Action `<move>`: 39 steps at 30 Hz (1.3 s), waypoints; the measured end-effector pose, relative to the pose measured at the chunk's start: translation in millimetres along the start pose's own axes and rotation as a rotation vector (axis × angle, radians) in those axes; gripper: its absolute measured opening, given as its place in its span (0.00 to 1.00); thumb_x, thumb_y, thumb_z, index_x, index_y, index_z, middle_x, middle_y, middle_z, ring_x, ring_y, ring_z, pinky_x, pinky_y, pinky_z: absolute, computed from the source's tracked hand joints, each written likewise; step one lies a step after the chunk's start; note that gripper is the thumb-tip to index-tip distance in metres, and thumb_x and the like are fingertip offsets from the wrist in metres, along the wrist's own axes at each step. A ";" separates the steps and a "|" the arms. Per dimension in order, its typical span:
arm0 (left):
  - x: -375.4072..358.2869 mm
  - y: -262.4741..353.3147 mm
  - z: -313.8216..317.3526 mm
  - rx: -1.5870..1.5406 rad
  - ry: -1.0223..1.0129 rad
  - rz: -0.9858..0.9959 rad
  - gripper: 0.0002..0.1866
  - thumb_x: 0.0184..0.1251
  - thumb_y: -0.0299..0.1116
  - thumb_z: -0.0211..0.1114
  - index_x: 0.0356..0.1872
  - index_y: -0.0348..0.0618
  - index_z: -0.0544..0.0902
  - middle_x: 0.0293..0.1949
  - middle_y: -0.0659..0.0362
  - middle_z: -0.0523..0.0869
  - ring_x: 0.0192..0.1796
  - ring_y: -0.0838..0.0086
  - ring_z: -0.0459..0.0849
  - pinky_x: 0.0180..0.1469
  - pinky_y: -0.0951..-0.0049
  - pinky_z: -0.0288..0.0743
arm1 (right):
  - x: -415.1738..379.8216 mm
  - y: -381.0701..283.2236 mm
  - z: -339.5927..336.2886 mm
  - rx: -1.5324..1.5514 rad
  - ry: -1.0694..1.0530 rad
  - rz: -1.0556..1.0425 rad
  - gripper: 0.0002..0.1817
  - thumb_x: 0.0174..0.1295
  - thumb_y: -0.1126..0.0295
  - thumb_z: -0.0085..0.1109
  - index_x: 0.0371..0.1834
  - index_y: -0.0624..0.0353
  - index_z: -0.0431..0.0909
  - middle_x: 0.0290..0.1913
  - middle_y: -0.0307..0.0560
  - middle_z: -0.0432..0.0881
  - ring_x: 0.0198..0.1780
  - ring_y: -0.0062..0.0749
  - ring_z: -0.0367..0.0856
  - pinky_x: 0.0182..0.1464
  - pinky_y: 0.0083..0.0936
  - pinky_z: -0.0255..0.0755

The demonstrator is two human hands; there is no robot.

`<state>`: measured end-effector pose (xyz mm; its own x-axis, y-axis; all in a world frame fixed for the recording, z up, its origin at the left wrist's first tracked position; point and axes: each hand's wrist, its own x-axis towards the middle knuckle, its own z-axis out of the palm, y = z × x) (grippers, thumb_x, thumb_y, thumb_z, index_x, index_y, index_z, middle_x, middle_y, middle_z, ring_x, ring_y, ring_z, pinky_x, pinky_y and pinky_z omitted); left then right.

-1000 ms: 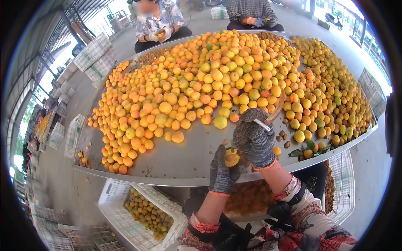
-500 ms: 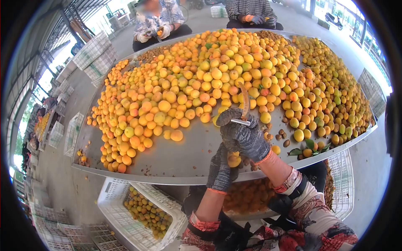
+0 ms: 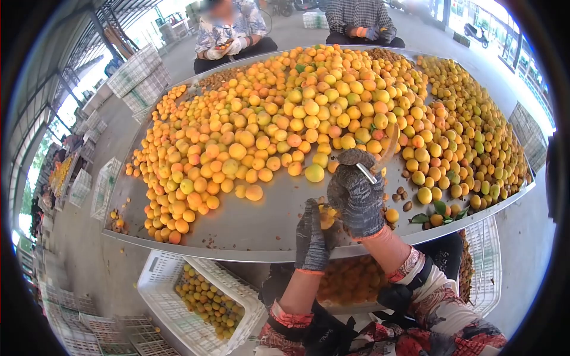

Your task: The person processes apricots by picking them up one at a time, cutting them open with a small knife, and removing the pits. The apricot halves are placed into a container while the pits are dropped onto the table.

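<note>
My left hand point(image 3: 312, 237), in a dark grey knit glove, is closed on an apricot point(image 3: 327, 217) that looks cut open, just above the table's near edge. My right hand point(image 3: 357, 199), gloved the same way, is wrapped round the handle of a curved knife point(image 3: 391, 148). Its blade points up and away, over the front of the apricot heap point(image 3: 285, 127), and a silver collar shows at my fist. The two hands are close together. A greenish apricot point(image 3: 314, 172) lies on the metal just beyond them.
The rimmed metal table point(image 3: 249, 230) carries the heap. Loose pits point(image 3: 400, 193) and leaves point(image 3: 439, 207) lie to the right. Below the edge stand a white crate point(image 3: 155, 279) of apricots and a container of orange fruit pieces point(image 3: 350, 282). Two people point(image 3: 228, 29) point(image 3: 361, 21) sit opposite, handling fruit.
My right hand has moved right and slightly down, apart from my left, and the knife blade now leans right. The apricot in my left hand shows more. The view has shifted slightly.
</note>
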<state>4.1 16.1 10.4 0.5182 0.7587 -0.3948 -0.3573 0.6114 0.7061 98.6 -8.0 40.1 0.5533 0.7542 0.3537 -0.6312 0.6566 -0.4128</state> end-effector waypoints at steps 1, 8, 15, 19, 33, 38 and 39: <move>-0.9 1.4 0.3 -0.002 0.000 0.002 0.21 0.66 0.49 0.51 0.46 0.41 0.73 0.33 0.57 0.78 0.31 0.75 0.78 0.28 0.77 0.74 | -0.9 -0.4 8.6 -0.181 0.116 -0.042 0.13 0.57 0.69 0.54 0.46 0.57 0.71 0.30 0.36 0.73 0.27 0.20 0.71 0.25 0.16 0.66; -12.9 12.2 7.7 0.002 0.044 -0.038 0.20 0.65 0.48 0.52 0.41 0.38 0.74 0.29 0.58 0.78 0.24 0.76 0.76 0.24 0.78 0.72 | 8.2 -1.0 -3.5 -0.152 0.071 0.064 0.12 0.61 0.70 0.49 0.47 0.61 0.71 0.36 0.41 0.76 0.34 0.23 0.76 0.33 0.18 0.72; -4.5 8.6 0.6 0.344 -0.040 0.038 0.20 0.65 0.49 0.52 0.33 0.40 0.77 0.26 0.59 0.77 0.24 0.77 0.76 0.21 0.77 0.69 | 24.8 -12.8 21.4 -0.402 0.046 0.392 0.12 0.55 0.69 0.57 0.43 0.55 0.72 0.20 0.31 0.67 0.16 0.15 0.63 0.15 0.13 0.56; -4.1 12.3 2.4 0.374 0.012 -0.078 0.20 0.65 0.48 0.52 0.35 0.39 0.76 0.27 0.59 0.77 0.24 0.76 0.76 0.21 0.76 0.69 | 21.2 -2.3 16.3 -0.356 0.317 0.266 0.10 0.56 0.70 0.54 0.41 0.52 0.72 0.17 0.31 0.65 0.12 0.16 0.59 0.13 0.14 0.54; 16.9 -5.0 -10.2 0.005 0.090 -0.092 0.19 0.65 0.46 0.50 0.46 0.40 0.71 0.39 0.53 0.78 0.35 0.69 0.79 0.32 0.69 0.76 | -7.0 20.9 -3.3 -0.642 0.100 -0.038 0.08 0.56 0.73 0.50 0.39 0.51 0.72 0.25 0.35 0.71 0.24 0.22 0.70 0.25 0.20 0.66; 56.0 -45.2 -34.1 0.572 -0.287 0.687 0.18 0.66 0.46 0.48 0.45 0.43 0.73 0.40 0.54 0.79 0.36 0.70 0.79 0.34 0.70 0.76 | -9.4 7.3 19.4 -1.380 -0.702 -0.377 0.17 0.52 0.72 0.56 0.47 0.57 0.73 0.33 0.44 0.76 0.36 0.34 0.75 0.35 0.28 0.70; 46.2 -33.8 -24.1 0.271 -0.251 0.377 0.18 0.66 0.46 0.48 0.45 0.43 0.73 0.40 0.55 0.79 0.36 0.70 0.78 0.34 0.70 0.76 | -8.5 7.8 18.5 -1.248 -0.712 -0.272 0.18 0.52 0.72 0.56 0.48 0.57 0.73 0.32 0.44 0.75 0.33 0.34 0.74 0.34 0.29 0.69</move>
<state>21.4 35.9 -45.9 0.5742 0.8174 0.0454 -0.3584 0.2011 0.9116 78.9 -9.2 49.4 -0.0384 0.6967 0.7163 0.5232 0.6248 -0.5796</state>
